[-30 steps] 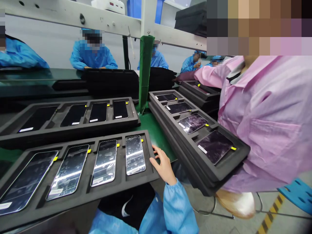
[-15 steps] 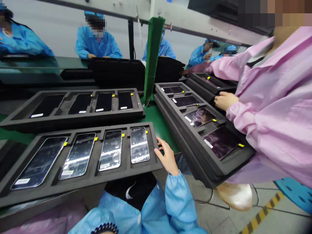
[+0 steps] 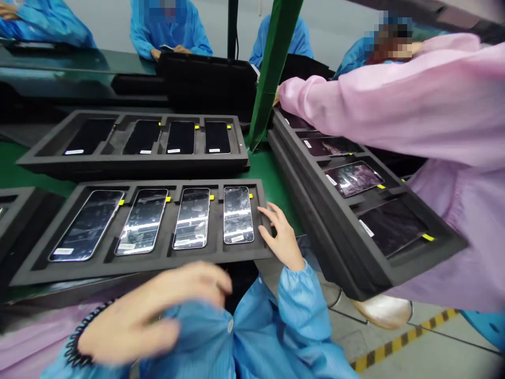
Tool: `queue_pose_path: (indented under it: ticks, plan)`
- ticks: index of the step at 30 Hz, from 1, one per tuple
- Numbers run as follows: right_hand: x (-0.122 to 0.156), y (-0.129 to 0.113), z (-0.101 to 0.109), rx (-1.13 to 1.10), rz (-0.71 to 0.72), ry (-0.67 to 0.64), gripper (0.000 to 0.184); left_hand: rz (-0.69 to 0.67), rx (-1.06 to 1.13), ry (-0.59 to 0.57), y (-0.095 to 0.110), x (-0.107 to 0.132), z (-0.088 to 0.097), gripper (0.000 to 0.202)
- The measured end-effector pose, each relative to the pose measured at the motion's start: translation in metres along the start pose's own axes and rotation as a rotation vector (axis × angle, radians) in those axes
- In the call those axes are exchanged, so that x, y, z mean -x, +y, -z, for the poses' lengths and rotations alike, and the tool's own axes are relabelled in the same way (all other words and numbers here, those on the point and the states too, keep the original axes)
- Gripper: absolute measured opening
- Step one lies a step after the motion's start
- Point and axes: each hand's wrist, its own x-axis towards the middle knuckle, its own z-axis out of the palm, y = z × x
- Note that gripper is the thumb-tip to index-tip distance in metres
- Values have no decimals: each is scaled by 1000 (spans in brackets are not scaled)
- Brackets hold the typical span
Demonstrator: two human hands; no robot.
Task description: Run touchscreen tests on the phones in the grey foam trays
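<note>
Green-topped workbench (image 3: pixel 272 181) on a factory floor, blue-gowned workers (image 3: pixel 168 31) along the far side, dark foam cases (image 3: pixel 207 87) piled in front of them, green upright strip (image 3: pixel 274 68) rising from the middle of the bench!

Down front, the centre of the action: black foam tray (image 3: pixel 142 271) across the near edge of the bench, four smartphones (image 3: pixel 192 218) in four slots, glass smeared and spotted (smudges or droplets, too hard to call from here), small yellow tags beside each. Rightmost phone (image 3: pixel 238 216) sitting flat in its slot, just beside the right hand (image 3: pixel 282 237). That hand right at the tray's end, fingers spread wide, fingertips (image 3: pixel 263 230) on the foam rim, no phone in them. Left hand (image 3: pixel 150 316) blurred above the blue gown (image 3: pixel 252 337), fingers loosely curled and close together, empty as far as the blur allows, black coiled band (image 3: pixel 77 334) around the wrist.

Behind, second foam tray (image 3: pixel 134 168) with four dark screens. Off to the right, stack of foam trays (image 3: pixel 311 221) holding more phones, co-worker's pink sleeve (image 3: pixel 394 100) stretched across above it, that hand out of sight. Yellow-and-black floor tape (image 3: pixel 402 339) below the stack.
</note>
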Motion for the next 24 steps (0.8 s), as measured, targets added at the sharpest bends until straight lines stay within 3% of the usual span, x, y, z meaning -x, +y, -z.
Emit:
queue_pose_path:
  ticks: [1, 3, 6, 8, 11, 16, 21, 24]
  plan:
    - [-4, -3, -1, 57, 9, -2, 43, 112, -57, -4, -12, -21, 3, 52]
    - [-14, -8, -4, 164, 19, 6, 39, 277, -224, 103, -39, -65, 7, 65]
    - [-27, -13, -8, 259, 27, 8, 38, 302, -479, 119, -82, -121, 10, 95]
    - [-32, -14, -10, 285, 40, -3, 39, 322, -564, 78, -104, -141, 9, 102]
    - [-34, -12, -9, 274, 57, -17, 40, 325, -618, 119, -119, -150, 4, 98]
    - [-34, -4, -7, 163, 83, -29, 44, 292, -637, 265, -119, -149, -5, 88]
    - [-39, 4, -6, 69, 165, -80, 53, 292, -624, 221, -116, -155, -7, 89]
    - [-39, 2, -7, 57, 157, -73, 51, 304, -575, 196, -127, -152, 8, 90]
